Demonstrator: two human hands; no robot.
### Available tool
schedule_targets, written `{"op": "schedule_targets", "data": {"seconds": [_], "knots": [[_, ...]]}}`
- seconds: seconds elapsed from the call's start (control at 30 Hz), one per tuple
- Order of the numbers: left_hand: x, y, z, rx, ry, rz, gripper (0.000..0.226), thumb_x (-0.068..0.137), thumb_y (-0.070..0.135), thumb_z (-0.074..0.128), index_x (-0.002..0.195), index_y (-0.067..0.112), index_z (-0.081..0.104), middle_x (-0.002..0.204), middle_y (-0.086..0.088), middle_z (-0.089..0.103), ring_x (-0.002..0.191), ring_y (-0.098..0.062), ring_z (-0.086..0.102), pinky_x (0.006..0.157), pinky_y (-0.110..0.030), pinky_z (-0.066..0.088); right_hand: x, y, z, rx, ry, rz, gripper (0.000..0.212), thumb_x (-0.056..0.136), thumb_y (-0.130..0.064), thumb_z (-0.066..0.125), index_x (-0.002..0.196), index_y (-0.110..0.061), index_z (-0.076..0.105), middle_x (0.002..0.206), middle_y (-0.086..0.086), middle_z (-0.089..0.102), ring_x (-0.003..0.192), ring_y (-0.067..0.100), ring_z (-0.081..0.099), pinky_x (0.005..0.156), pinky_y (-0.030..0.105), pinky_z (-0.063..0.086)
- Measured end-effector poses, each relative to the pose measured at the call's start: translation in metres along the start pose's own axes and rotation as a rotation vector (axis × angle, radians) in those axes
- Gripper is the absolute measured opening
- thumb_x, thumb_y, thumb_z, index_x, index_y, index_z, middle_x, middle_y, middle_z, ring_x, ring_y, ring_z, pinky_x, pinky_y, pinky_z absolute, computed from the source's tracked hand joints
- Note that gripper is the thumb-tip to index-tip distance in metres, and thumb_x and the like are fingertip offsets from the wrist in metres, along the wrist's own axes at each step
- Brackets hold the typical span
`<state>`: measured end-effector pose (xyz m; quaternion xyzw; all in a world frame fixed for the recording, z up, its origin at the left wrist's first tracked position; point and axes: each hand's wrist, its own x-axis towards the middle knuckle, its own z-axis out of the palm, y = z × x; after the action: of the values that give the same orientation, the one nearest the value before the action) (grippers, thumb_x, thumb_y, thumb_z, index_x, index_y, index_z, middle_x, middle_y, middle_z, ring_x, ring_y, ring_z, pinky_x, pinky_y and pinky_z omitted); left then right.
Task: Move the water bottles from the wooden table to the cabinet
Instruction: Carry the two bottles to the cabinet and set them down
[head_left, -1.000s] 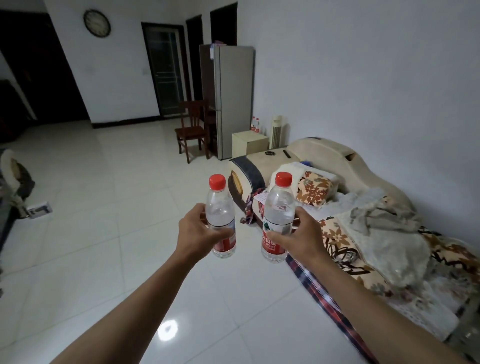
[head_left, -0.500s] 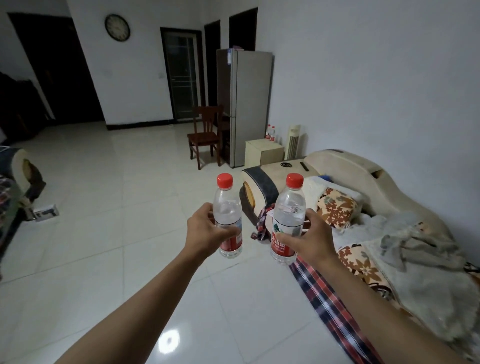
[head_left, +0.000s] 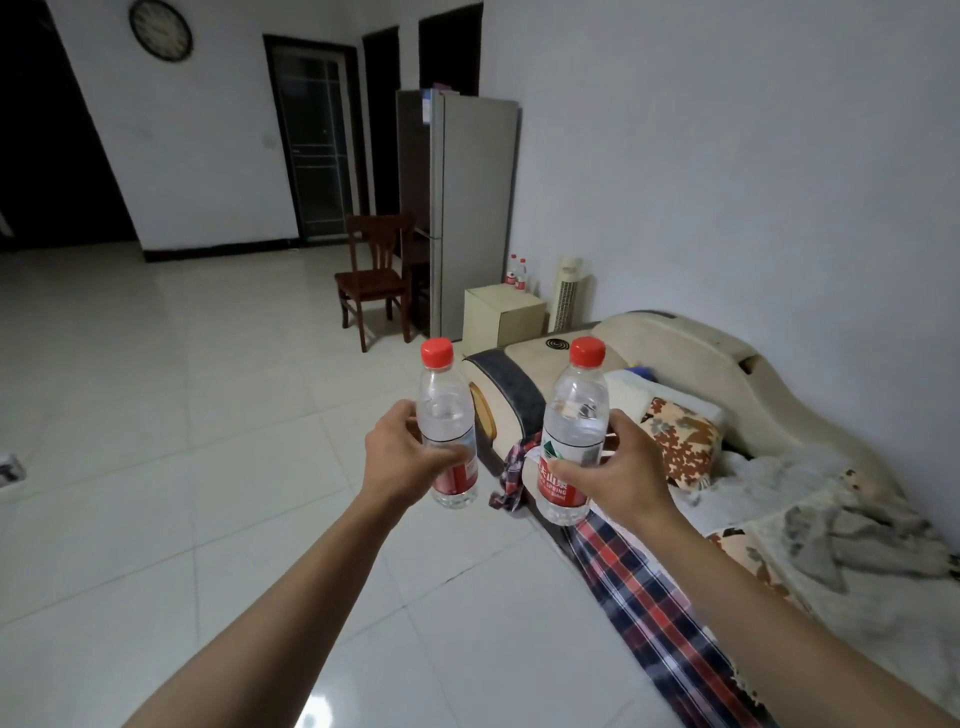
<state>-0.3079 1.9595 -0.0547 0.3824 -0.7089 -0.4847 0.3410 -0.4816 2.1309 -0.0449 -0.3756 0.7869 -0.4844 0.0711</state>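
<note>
I hold two clear water bottles with red caps and red labels upright in front of me, above the tiled floor. My left hand (head_left: 402, 457) grips the left bottle (head_left: 445, 415) around its lower half. My right hand (head_left: 618, 473) grips the right bottle (head_left: 575, 415) at its label. A small cream cabinet (head_left: 501, 318) stands far ahead against the wall, beside the fridge. Two more red-capped bottles (head_left: 517, 271) stand on its back edge. The wooden table is out of view.
A grey fridge (head_left: 467, 208) and a wooden chair (head_left: 374, 280) stand left of the cabinet, a white tower fan (head_left: 569, 293) right of it. A cream sofa (head_left: 701, 374) with cushions, blankets and a plaid cloth (head_left: 654, 608) runs along the right wall. Glossy tiled floor (head_left: 182, 415) spreads left.
The fridge, chair and cabinet have grown larger and nearer in view as I move forward along the sofa. Both hands keep the same grip on the bottles.
</note>
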Motion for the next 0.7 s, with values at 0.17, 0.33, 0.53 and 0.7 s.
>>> {"op": "schedule_targets", "data": {"seconds": [0.17,0.33,0.53,0.7], "knots": [[0.063,-0.014,0.011,0.025,-0.007,-0.027,0.062,0.064,0.013,0.091,0.117,0.017,0.059,0.110,-0.002,0.068,0.100,-0.023,0.067,0.091,-0.046,0.058,0.062,0.018,0.030,0.053,-0.007,0.017,0.054,0.063,-0.032,0.089,0.107,-0.024,0.059,0.103,-0.007,0.067,0.094,0.009,0.064,0.071,0.018,0.050],[0.141,-0.019,0.037,0.058,-0.021,-0.035,0.060,0.065,0.010,0.090,0.116,0.017,0.059,0.109,-0.003,0.068,0.100,-0.025,0.067,0.092,-0.048,0.057,0.143,0.043,0.056,0.107,-0.012,0.023,0.053,0.062,-0.030,0.089,0.105,-0.026,0.057,0.095,-0.016,0.063,0.086,0.003,0.062,0.070,0.016,0.048],[0.246,-0.010,0.063,0.096,-0.022,-0.016,0.061,0.065,0.011,0.090,0.118,0.014,0.060,0.111,-0.005,0.068,0.102,-0.024,0.067,0.093,-0.047,0.057,0.258,0.052,0.080,0.141,-0.012,0.005,0.052,0.060,-0.028,0.090,0.101,-0.025,0.057,0.090,-0.017,0.063,0.082,-0.001,0.061,0.066,0.015,0.046],[0.320,-0.010,0.066,0.082,0.000,-0.032,0.062,0.065,0.011,0.090,0.120,0.015,0.060,0.113,-0.004,0.068,0.105,-0.025,0.067,0.094,-0.047,0.057,0.338,0.056,0.101,0.139,-0.010,0.002,0.052,0.058,-0.030,0.090,0.101,-0.024,0.060,0.093,-0.011,0.067,0.084,0.003,0.064,0.071,0.023,0.053]]}}
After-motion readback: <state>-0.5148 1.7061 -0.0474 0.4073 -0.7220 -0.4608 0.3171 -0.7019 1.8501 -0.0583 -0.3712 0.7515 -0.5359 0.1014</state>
